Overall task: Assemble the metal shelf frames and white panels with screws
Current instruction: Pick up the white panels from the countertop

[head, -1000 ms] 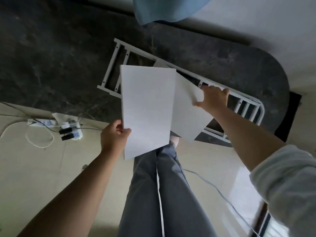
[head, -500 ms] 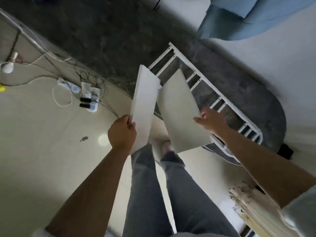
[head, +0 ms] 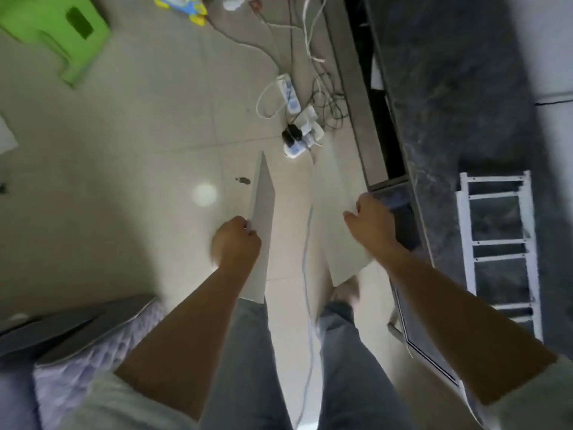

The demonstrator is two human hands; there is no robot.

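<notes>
My left hand [head: 237, 242] grips the edge of one white panel [head: 263, 209], which hangs almost edge-on above the tiled floor. My right hand [head: 370, 225] grips the right edge of a second white panel [head: 336, 218], which faces me more flatly and is blurred by motion. Both panels are held in front of my legs. A white metal ladder-like shelf frame [head: 499, 240] lies on the dark tabletop [head: 449, 103] at the right, apart from both hands.
Power strips with plugs and tangled cables [head: 299, 119] lie on the floor ahead. A green plastic stool [head: 59, 32] stands at the far left. A thin cable [head: 307, 274] runs between my feet. A patterned cushion [head: 93, 346] sits at lower left.
I have turned left, away from the dark table. Both panels came off the table with my hands and now hang over the floor. The frame stayed on the table.
</notes>
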